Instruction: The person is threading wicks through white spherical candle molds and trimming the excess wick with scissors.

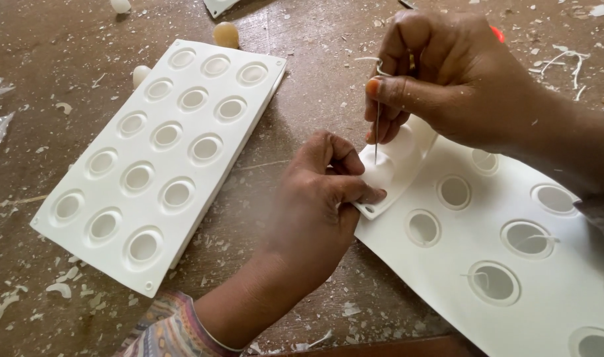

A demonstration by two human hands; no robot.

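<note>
Head view looks down on a scuffed brown wooden table (302,86) strewn with pale flakes and shavings, and the biggest thing on it is a white flexible mould sheet (447,264) at the lower right, dotted with round cavities, its near-left corner bent up off the wood. Next in size is a second white mould tray (160,158), lying flat and slanted at the left, well apart from the first, with three rows of filled round cups. The left hand (315,211) comes up from the bottom edge out of a striped, many-coloured sleeve (160,330); its thumb and fingers are pinched closed on the lifted corner of the mould sheet, holding it folded upward. The right hand (447,79) reaches in from the upper right, just above that corner, with fingertips closed around a thin metal needle (377,129) that points straight down, its tip touching or just short of the raised white flap. A pale thread loops by the needle's upper end. A small amber wax ball (226,34) sits by the tray's top edge, a white ball (140,74) just beside its left rim.
</note>
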